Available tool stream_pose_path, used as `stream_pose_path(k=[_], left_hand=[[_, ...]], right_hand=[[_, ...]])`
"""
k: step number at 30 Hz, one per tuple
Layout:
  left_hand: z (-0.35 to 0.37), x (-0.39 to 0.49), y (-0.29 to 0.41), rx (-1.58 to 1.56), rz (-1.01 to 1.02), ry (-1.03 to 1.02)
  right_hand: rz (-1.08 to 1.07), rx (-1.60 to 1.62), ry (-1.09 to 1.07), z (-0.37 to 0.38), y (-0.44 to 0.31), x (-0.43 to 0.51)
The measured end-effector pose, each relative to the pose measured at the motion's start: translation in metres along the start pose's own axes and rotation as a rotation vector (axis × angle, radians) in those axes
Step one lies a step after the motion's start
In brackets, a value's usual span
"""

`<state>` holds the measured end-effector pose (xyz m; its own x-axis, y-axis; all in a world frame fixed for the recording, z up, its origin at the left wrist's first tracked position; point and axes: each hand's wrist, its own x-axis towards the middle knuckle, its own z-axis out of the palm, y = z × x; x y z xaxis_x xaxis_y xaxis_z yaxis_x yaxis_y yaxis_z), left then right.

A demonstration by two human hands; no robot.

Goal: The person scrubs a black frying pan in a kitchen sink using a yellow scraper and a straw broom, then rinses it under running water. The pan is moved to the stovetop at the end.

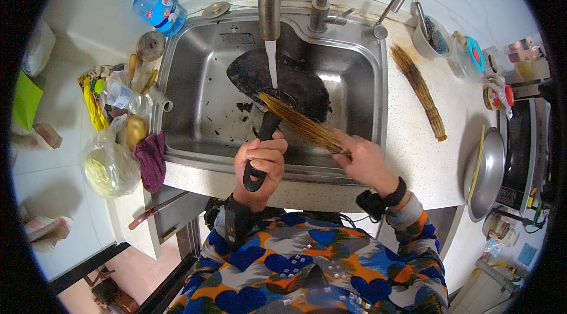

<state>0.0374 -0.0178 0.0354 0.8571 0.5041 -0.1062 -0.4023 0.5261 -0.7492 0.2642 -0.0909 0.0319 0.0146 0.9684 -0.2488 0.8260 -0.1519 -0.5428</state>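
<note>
My left hand grips the black handle of a dark wok, which lies tilted in the stainless steel sink. In my right hand is a straw pot-scrubbing brush, its bristle tips at the wok's near part beside the handle. Water runs from the thick metal faucet onto the wok. Dark bits lie scattered on the sink floor. A second straw brush rests on the speckled counter to the right of the sink.
Left of the sink are a blue pump bottle, a plastic bottle, a potato, a purple cloth and a bagged cabbage-like vegetable. A white bowl and a metal basin stand at right. Another tap borders the sink.
</note>
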Motion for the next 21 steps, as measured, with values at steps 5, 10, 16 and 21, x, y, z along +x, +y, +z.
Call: stream_pose_path(k=[5,10,16,21], left_hand=[[0.001,0.003,0.000,-0.005,0.019,-0.002],[0.001,0.010,-0.005,0.014,0.056,-0.044],[0.005,0.013,-0.005,0.017,0.059,-0.055],[0.005,0.011,-0.005,0.010,0.092,-0.045]], right_hand=[[0.075,-0.043,0.023,-0.029,0.024,-0.025],[-0.044,0.206,0.098,-0.025,0.017,-0.025],[0.059,0.084,-0.069,-0.015,0.011,-0.009],[0.093,0.044,-0.056,-0.062,0.025,-0.032]])
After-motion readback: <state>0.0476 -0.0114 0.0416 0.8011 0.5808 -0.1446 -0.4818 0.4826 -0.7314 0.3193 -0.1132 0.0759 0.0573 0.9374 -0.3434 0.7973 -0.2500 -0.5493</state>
